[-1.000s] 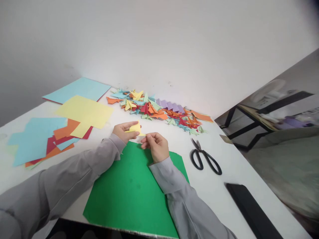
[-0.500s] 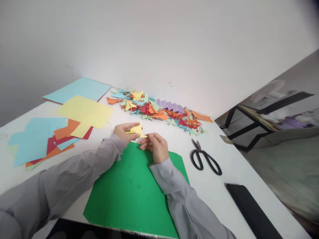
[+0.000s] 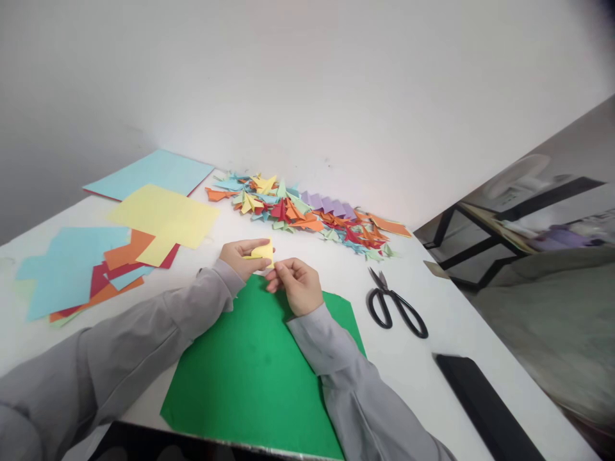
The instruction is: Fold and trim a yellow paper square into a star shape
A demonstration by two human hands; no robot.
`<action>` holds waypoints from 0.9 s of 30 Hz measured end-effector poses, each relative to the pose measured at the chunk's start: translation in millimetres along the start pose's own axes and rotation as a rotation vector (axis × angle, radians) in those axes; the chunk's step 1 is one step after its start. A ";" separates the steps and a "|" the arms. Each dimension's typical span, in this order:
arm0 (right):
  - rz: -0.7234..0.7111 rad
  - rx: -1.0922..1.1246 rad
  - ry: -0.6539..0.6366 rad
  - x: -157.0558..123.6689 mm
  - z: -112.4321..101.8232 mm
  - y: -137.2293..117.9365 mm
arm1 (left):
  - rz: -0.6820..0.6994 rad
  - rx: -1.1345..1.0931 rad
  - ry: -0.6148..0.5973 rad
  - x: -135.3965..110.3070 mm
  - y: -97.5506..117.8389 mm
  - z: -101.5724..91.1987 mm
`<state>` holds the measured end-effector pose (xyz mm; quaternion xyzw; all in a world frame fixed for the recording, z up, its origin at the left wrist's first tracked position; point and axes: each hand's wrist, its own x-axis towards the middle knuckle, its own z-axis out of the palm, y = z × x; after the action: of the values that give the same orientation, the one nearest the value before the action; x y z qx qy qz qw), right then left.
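Note:
A small folded piece of yellow paper (image 3: 262, 251) is held up above the far edge of a green sheet (image 3: 254, 365). My left hand (image 3: 239, 257) pinches it from the left, thumb in front and fingers behind. From the right, the thumb and index finger of my right hand (image 3: 300, 285) close at the paper's lower right corner, its other fingers curled. Part of the paper is hidden behind my left fingers. Beyond both hands lies a heap of small folded paper planes (image 3: 293, 214) in several colours.
Scissors with black handles (image 3: 384, 307) lie right of the green sheet, points away from me. A long black object (image 3: 485, 403) is nearer on the right. Coloured paper pieces (image 3: 79, 262), a yellow sheet (image 3: 168, 214) and blue sheets (image 3: 148, 173) lie left. A wall (image 3: 307, 89) rises behind.
My right hand has shifted slightly left, closer to my left hand. The yellow point that stuck out toward my right fingers no longer shows, and the paper's right part looks squarer.

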<state>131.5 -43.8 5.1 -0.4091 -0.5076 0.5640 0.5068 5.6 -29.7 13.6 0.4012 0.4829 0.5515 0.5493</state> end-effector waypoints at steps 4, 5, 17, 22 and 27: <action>-0.027 -0.030 -0.014 -1.8 1.5 -0.3 | -0.006 -0.015 0.016 -1.3 1.2 1.1; -0.028 -0.035 -0.017 -2.1 1.6 -0.4 | -0.004 -0.019 0.023 -1.8 2.0 1.5; -0.011 -0.021 -0.023 -2.4 1.0 -0.3 | 0.006 -0.059 0.028 -3.5 7.1 3.5; -0.005 -0.029 0.000 -2.5 1.5 -1.2 | -0.008 -0.001 -0.008 -2.2 5.5 1.2; 0.029 0.000 0.001 -2.7 0.1 -3.3 | -0.003 0.065 -0.065 -3.9 6.5 0.8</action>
<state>132.4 -46.6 8.3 -0.4169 -0.5012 0.5711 0.4990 5.3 -33.0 20.5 0.4359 0.4830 0.5212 0.5524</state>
